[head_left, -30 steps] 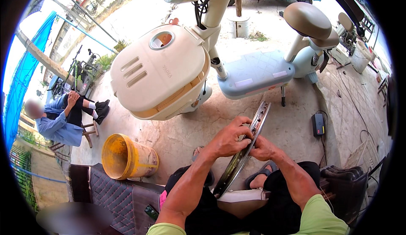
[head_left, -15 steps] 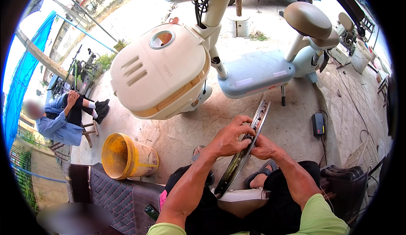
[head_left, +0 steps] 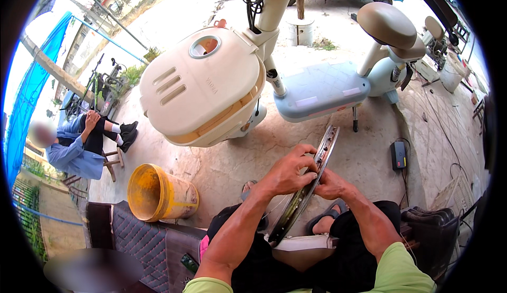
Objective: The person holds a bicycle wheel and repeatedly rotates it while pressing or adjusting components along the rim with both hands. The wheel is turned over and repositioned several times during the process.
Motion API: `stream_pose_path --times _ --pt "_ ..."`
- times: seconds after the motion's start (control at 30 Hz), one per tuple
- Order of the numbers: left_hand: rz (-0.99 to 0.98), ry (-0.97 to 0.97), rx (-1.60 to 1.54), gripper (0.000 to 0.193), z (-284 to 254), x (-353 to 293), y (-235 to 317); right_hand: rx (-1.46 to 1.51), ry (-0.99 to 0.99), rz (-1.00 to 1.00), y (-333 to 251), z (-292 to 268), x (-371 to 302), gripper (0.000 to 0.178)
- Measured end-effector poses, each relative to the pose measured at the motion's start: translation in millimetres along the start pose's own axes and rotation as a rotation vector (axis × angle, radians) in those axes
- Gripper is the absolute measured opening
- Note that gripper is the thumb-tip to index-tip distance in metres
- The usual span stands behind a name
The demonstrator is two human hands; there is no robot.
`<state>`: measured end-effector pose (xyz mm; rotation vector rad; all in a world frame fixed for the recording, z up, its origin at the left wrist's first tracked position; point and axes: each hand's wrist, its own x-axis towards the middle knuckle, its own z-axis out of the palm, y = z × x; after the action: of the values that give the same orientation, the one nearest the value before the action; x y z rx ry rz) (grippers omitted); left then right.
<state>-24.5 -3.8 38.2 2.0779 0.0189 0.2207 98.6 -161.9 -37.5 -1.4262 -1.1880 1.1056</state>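
A metal wheel rim (head_left: 297,204) stands on edge between my knees, seen nearly edge-on and slanting up to the right. Holes run along its inner channel, and thin spokes show beside its lower left side. My left hand (head_left: 289,173) has its fingers curled over the rim's left side, with thumb and fingertips brought together at the channel. What lies between those fingertips is too small to make out. On the opposite side, my right hand (head_left: 331,183) grips the rim, its fingers partly hidden behind the metal.
Ahead stands an electric scooter with a cream front basket (head_left: 200,87) and pale blue footboard (head_left: 317,95). A yellow bucket (head_left: 182,195) lies tilted at left, near a quilted seat (head_left: 140,240). A person (head_left: 76,148) sits at far left. A black charger (head_left: 398,156) with a cable is at right.
Both hands stay at almost the same place on the rim, with only a slight shift of the left fingers. The whole view has moved a little.
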Motion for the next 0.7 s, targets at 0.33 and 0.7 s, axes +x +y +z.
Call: stream_pose_path --times 0.33,0.7 --pt "-0.003 -0.012 -0.004 0.015 -1.7 -1.6 1.7 -0.027 -0.023 0.029 -10.1 -0.4 0.3 0.036" --pt "0.031 -0.016 0.013 0.014 -2.0 -1.3 3.2 -0.049 -0.053 0.091 -4.1 -0.3 -1.3 0.038"
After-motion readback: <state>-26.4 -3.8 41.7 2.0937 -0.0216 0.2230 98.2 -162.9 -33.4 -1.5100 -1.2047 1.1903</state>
